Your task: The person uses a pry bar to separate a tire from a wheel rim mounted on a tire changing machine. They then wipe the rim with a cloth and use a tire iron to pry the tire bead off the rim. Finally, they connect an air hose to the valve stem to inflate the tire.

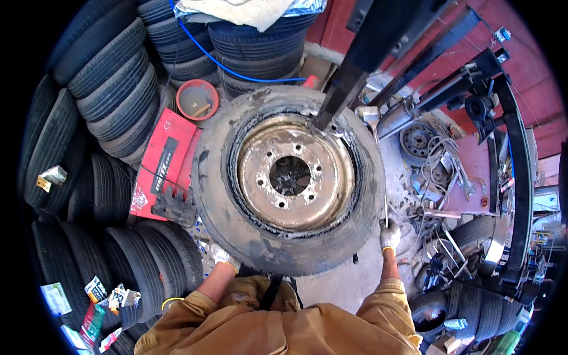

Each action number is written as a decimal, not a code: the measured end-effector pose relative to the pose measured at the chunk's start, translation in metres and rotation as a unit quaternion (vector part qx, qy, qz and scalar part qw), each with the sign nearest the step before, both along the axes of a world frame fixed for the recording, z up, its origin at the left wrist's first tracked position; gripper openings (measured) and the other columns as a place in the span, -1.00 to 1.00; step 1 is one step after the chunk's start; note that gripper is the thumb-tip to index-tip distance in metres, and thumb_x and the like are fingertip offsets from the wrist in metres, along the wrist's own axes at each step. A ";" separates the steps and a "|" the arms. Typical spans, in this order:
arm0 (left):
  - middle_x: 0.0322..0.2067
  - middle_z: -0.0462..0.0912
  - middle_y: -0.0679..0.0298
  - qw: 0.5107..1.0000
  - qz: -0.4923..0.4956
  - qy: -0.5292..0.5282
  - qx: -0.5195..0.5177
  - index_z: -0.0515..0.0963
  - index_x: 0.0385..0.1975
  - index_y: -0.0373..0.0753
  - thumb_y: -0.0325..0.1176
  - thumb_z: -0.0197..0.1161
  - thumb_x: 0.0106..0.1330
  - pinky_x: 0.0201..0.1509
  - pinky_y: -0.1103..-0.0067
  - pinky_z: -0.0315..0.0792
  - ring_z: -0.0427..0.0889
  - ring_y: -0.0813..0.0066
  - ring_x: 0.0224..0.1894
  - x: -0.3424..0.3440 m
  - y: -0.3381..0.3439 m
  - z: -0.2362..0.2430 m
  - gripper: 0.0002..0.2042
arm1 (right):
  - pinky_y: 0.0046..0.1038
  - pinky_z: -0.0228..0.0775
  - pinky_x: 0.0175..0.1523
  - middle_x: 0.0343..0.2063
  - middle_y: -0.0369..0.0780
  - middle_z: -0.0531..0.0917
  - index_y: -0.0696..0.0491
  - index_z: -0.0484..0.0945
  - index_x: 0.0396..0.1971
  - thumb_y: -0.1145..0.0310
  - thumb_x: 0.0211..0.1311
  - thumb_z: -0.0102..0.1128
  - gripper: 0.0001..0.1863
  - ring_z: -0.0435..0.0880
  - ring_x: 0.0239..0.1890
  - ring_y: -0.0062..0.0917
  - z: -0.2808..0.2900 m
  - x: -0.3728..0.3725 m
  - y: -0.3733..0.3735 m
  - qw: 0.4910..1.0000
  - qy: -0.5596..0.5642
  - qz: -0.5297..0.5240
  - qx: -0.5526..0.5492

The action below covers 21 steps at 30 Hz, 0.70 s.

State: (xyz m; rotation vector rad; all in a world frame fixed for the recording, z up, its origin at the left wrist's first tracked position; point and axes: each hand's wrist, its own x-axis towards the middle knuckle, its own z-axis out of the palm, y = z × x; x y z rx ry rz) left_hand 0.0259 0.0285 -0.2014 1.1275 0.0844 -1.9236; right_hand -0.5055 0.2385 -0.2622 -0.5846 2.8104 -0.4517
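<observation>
The large tyre (284, 253) is lying sidewall up directly ahead of the person, with the pale, worn wheel rim (303, 208) sitting inside it; the long metal bar (383, 177) is running along the tyre's right flank, its long axis pointing away from the person, nearly edge-on to the tyre's curve; the right hand (389, 235), gloved, is closing around the near end of that bar at the tyre's lower right, so it is being much the nearer hand to the bar; the left hand (221, 253), also gloved, is resting against the tyre's lower left edge, across the tyre from the bar; its fingers are partly hiding, so I cannot tell how far they are opening or whether they are gripping the tyre; the dark machine arm (358, 68) is slanting in from beyond the tyre, its tip ending at the tyre's upper right inner edge and covering the rim there; whether the tip is pressing on rubber or metal is staying unclear; the bar's far end is blending into a flat, pale piece beside the tyre's upper right, hard to make out; the tyre's underside is hiding entirely
</observation>
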 end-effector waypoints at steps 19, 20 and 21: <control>-0.06 0.58 0.10 0.628 -0.020 -0.530 -0.569 0.54 -0.06 -0.31 -0.30 0.08 0.45 0.22 0.28 0.37 0.55 0.18 0.07 -0.066 -0.027 0.143 -0.75 | -0.21 0.57 -0.17 -0.38 -0.09 0.75 0.03 0.75 -0.28 0.05 0.02 0.35 -0.62 0.74 -0.30 -0.17 0.475 0.020 -0.277 0.790 0.168 0.460 0.368; -0.08 0.58 0.11 0.653 -0.026 -0.454 -0.606 0.55 -0.08 -0.29 -0.34 0.13 0.41 0.22 0.26 0.36 0.55 0.19 0.07 -0.080 -0.026 0.134 -0.79 | -0.20 0.56 -0.19 -0.39 -0.09 0.75 0.03 0.75 -0.28 0.06 0.01 0.33 -0.62 0.74 -0.33 -0.17 0.477 0.027 -0.298 0.799 0.133 0.437 0.390; -0.09 0.58 0.11 0.538 -0.078 -0.524 -0.656 0.56 -0.10 -0.26 -0.37 0.19 0.33 0.22 0.25 0.36 0.56 0.17 0.05 -0.090 -0.025 0.135 -0.80 | -0.20 0.56 -0.21 -0.39 -0.09 0.75 0.03 0.75 -0.27 0.07 0.00 0.32 -0.62 0.73 -0.35 -0.16 0.473 0.023 -0.308 0.771 0.148 0.469 0.405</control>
